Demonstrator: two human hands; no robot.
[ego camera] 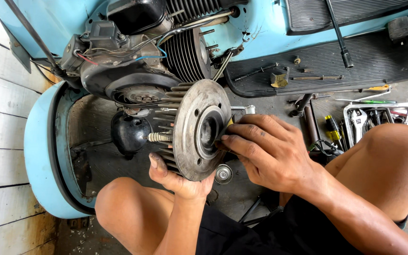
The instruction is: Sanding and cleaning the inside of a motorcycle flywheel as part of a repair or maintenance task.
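Centrally, the person holds a finned metal cylinder head [197,130] upright on edge, its round flat face turned toward the camera and the dark combustion hollow in the middle of that face. The left hand [178,179] cups it from below, at about six o'clock of the disc, with the thumb pressed against the fins on the left side and the other fingers curled under the rim. A spark plug [159,137] sticks out of the head's back at nine o'clock. The right hand [270,151] comes in from three o'clock; its fingers lie close together, and the fingertips [225,137] press a small dark scrap, with a yellowish edge, against the rim of the hollow. What the scrap is cannot be told.

Behind the head, at twelve o'clock, sits the engine [138,61] of a light blue scooter [48,141], with its finned cylinder [187,54] bare and studs standing out. A small round metal part [223,174] lies on the floor just below the head's lower rim. At two to three o'clock a black ribbed floor mat [336,61] carries loose small parts, and beside it lie a yellow-handled screwdriver [332,127] and a tray of wrenches [383,115]. The person's bare knees frame the lower part of the view.
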